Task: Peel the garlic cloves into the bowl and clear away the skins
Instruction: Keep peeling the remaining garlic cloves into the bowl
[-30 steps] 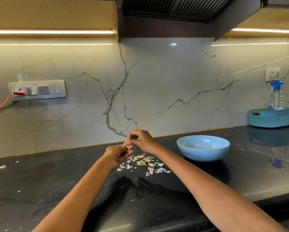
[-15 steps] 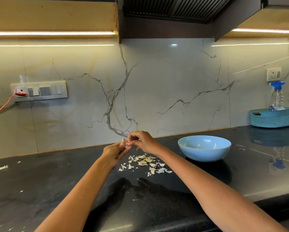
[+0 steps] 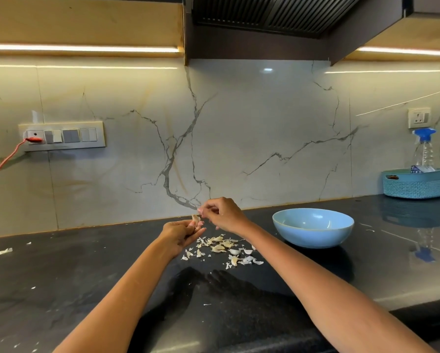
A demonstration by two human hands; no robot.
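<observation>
Peeling is the step in hand; the left hand (image 3: 182,231) holds a garlic clove (image 3: 195,219) upright in curled fingers above the dark surface (image 3: 86,276); the right hand (image 3: 222,214) pinches at its tip, fingers narrow, seemingly on a strip of skin; loose skins (image 3: 222,248) lie scattered just below, near the blue bowl (image 3: 313,228); next, I judge, the skin needs stripping off, then the bare clove goes rightward into the bowl.

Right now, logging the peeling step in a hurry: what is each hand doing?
Left hand: holds a garlic clove in its fingers.
Right hand: fingertips pinched at the clove's top; what they hold is too small to tell.
</observation>
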